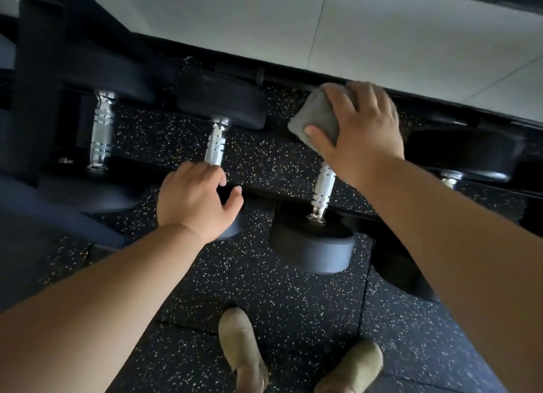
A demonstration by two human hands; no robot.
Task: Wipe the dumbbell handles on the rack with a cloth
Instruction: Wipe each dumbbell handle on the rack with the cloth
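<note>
While the handle lies on the rack with its long axis running almost straight away from me, its bare knurled length shows from the near head up to my right hand. That hand grips the folded grey cloth at the bar's far end, thumb pinned across the cloth's lower edge, fingers spread over the top. Whether the cloth wraps the bar there, I cannot tell. The uncleaned metal sits below the hand, toward my body, so I judge the coming stroke is a pull along the bar toward me, and the right hand is the one placed for it. My left hand hangs at the near end of the next handle, just to the left, fingers curled. Whether it holds anything, I cannot tell. Beyond lie more dumbbells, the speckled floor and my shoes.
</note>
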